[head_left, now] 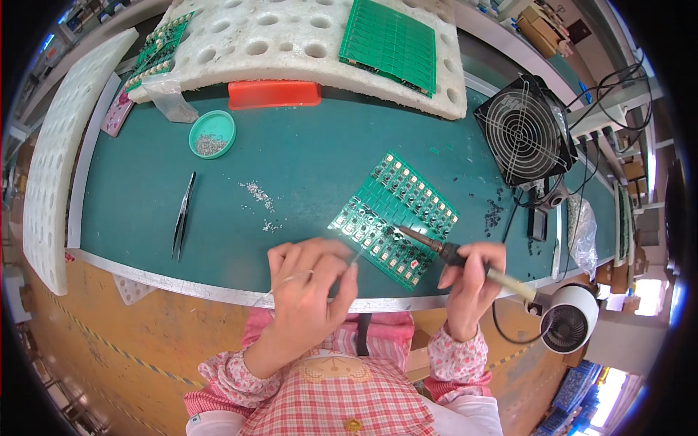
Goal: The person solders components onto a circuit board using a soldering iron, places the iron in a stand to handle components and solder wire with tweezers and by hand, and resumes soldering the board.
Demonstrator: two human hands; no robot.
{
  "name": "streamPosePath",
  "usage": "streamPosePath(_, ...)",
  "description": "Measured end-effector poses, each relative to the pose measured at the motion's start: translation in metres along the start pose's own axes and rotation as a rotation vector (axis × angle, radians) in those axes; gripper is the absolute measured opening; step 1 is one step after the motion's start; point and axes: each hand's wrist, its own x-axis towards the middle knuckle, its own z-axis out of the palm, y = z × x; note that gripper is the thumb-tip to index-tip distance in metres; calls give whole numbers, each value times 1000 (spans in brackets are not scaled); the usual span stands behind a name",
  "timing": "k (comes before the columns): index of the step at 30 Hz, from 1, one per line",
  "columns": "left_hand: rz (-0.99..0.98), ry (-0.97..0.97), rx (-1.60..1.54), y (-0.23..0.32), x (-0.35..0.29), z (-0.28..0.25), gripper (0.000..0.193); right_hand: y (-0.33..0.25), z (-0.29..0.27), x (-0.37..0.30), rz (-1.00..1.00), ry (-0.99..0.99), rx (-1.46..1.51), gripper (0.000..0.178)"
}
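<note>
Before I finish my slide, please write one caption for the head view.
The right hand holds a soldering iron over a green circuit board, the left hand close by.

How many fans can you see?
2: a black square fan at the right end of the green table, and a small white fan to the right of the right hand. Others could be hidden.

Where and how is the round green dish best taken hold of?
Probably pinched by the right side of the dish's rim, coming from the right, since a plastic bag lies close to its far left edge. The dish is shallow and open, with loose grey bits inside, so keep it level.
</note>
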Motion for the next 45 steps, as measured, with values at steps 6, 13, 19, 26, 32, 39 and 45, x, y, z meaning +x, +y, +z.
streamPosePath(6,228,-100,-78,20,-13,-4,20,-10,-6,-15,-603,-537,-670,30)
streamPosePath(13,99,-140,2,22,-19,-8,19,-6,-13,-17,-620,-464,-641,37)
streamPosePath(19,-9,-26,54,11,-14,6,17,0,-25,-37,-439,-162,-531,21)
streamPosePath(26,7,7,102,10,-11,15,20,-7,-8,-25,-654,-401,-410,19)
streamPosePath(32,4,-8,131,10,-11,16,21,-4,2,-23,-677,-438,-435,15)
streamPosePath(39,1,-4,152,10,-11,17,21,-3,6,-22,-667,-472,-452,14)
streamPosePath(45,0,0,169,10,-12,20,21,-2,7,-23,-792,-522,-536,30)
